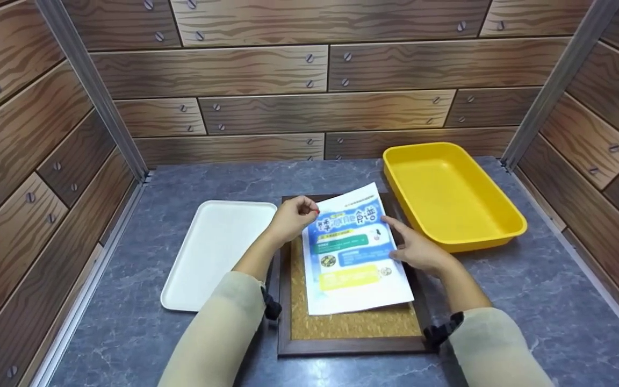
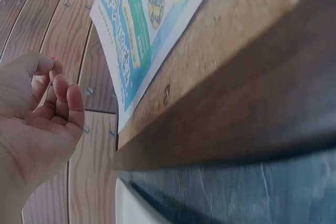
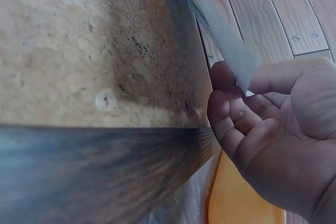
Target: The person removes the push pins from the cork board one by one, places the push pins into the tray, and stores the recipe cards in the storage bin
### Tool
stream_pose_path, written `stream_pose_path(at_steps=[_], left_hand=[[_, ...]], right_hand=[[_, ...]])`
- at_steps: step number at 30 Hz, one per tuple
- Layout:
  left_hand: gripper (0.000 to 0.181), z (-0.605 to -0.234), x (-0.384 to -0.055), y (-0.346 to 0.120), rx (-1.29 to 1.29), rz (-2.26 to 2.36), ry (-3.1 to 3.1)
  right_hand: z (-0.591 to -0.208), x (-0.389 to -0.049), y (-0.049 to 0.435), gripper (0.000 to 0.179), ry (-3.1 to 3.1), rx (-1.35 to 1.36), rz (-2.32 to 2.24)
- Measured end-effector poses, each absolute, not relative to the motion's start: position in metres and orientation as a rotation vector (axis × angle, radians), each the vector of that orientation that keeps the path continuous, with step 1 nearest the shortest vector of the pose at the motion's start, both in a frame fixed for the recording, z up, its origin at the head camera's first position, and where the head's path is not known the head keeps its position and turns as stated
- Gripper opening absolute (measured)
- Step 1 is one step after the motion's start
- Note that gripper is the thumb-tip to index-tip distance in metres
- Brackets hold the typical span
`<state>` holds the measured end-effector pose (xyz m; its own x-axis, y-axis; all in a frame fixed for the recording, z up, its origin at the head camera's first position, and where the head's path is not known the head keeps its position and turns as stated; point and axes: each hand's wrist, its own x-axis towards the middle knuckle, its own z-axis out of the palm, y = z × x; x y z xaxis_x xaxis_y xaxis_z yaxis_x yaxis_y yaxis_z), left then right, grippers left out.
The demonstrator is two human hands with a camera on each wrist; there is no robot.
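Note:
My right hand (image 1: pixel 419 250) pinches the right edge of a printed paper sheet (image 1: pixel 358 295) between thumb and fingers. The sheet, with blue, green and yellow blocks and Chinese lettering, slants over a cork board (image 1: pixel 352 327) with a dark brown frame. In the right wrist view, the held edge of the sheet (image 3: pixel 231 48) stands up off the cork. By the sheet's upper left, my left hand (image 1: pixel 290 217) pinches a small red pushpin (image 1: pixel 317 211) between thumb and forefinger. Only its red tip (image 2: pixel 52 58) shows in the left wrist view; the rest is hidden by the fingers.
Left of the board lies a white tray (image 1: pixel 202 269), partly under my left forearm. A deep yellow tray (image 1: pixel 444 188) stands at the back right, close to the board. Wood-patterned walls (image 1: pixel 266 70) enclose the grey marbled table (image 1: pixel 127 322).

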<state>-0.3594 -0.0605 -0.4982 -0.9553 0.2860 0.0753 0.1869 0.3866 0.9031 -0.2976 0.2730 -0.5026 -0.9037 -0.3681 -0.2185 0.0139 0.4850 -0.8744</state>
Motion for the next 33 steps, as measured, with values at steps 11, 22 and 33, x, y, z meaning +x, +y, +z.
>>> stream_pose_path(at_steps=[11, 22, 33], left_hand=[[0.009, -0.499, -0.351, -0.081, 0.432, 1.659, 2.525], [0.009, -0.499, -0.346, -0.098, 0.411, 1.684, 2.543], [0.010, -0.503, -0.342, -0.114, 0.354, 1.685, 2.593]], right_hand=[[-0.500, -0.297, 0.274, 0.097, 2.398, -0.253, -1.369], [-0.487, -0.299, 0.280, 0.100, 2.412, -0.195, -1.482], [-0.471, -0.302, 0.298, 0.103, 2.380, -0.135, -1.568]])
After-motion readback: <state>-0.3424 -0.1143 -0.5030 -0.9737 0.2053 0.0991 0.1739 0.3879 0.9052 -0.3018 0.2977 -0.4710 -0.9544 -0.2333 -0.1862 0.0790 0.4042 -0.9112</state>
